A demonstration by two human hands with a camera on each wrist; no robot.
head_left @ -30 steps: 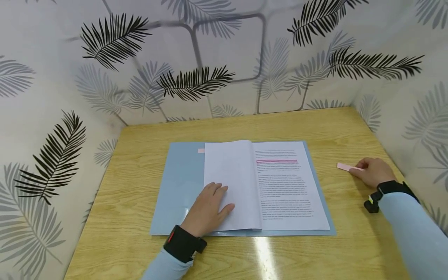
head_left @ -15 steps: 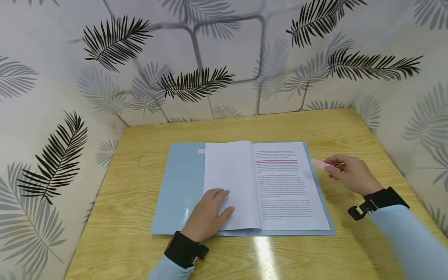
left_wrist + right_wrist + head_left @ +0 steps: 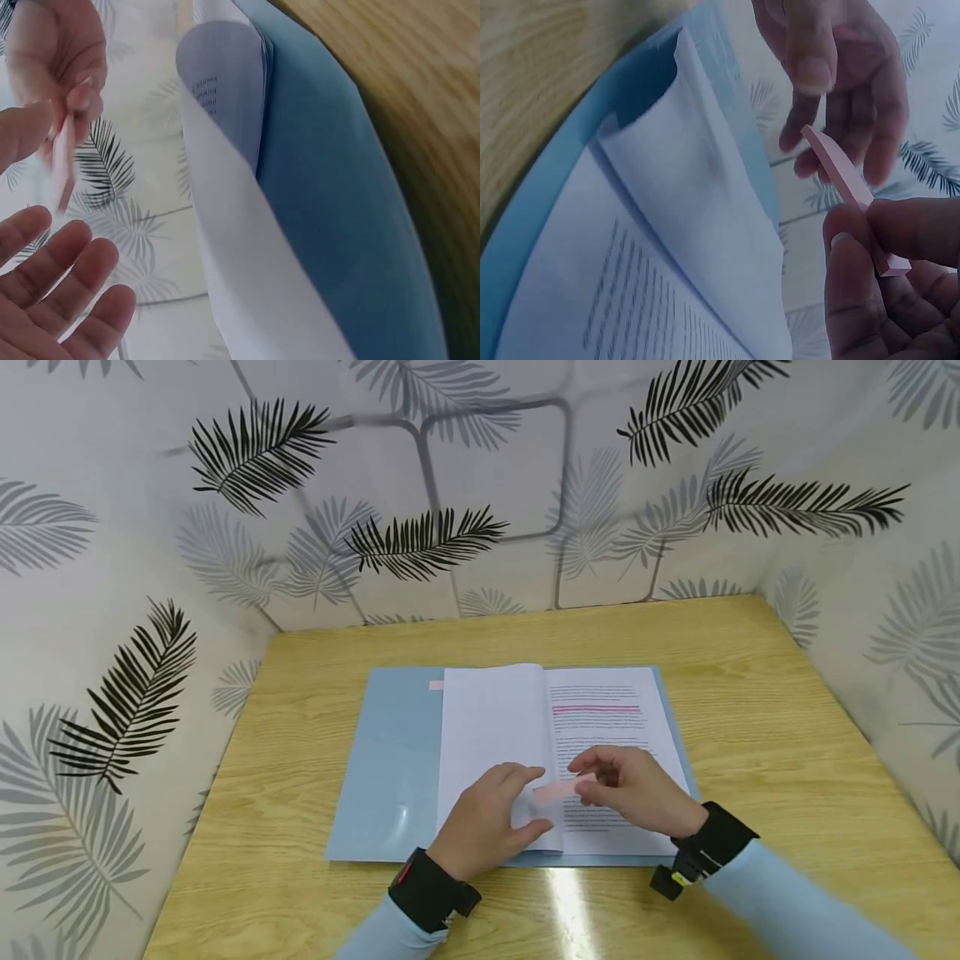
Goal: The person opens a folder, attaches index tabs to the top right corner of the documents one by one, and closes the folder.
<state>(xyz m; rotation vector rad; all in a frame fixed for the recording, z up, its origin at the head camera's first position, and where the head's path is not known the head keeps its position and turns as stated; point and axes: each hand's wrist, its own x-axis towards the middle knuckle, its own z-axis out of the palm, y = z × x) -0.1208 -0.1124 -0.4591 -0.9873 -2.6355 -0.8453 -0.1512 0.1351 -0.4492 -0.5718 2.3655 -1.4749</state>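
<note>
Over the open document, my right hand [image 3: 637, 789] pinches a slim pink pad of sticky notes [image 3: 847, 180] between thumb and fingers. The pad's free end points toward my left hand [image 3: 491, 818], whose thumb and fingers are spread apart around that end without gripping it. In the left wrist view the sticky-note pad [image 3: 64, 161] looks slightly blurred, between the two hands. Below lie the white pages [image 3: 491, 718]: a blank left one, and a printed right page [image 3: 600, 727] with pink highlighted lines near its top. They sit in a light blue folder [image 3: 390, 760].
A small pink tab [image 3: 436, 686] sticks out past the left page's edge near the top, over the folder. The folder lies on a wood-grain table [image 3: 757, 693]. Leaf-patterned cloth [image 3: 495, 460] stands along the back and both sides.
My right hand has carried the pink sticky-note pad from the table's right side leftward to above the pages. My left hand has lifted off the left page and shifted right, toward the pad.
</note>
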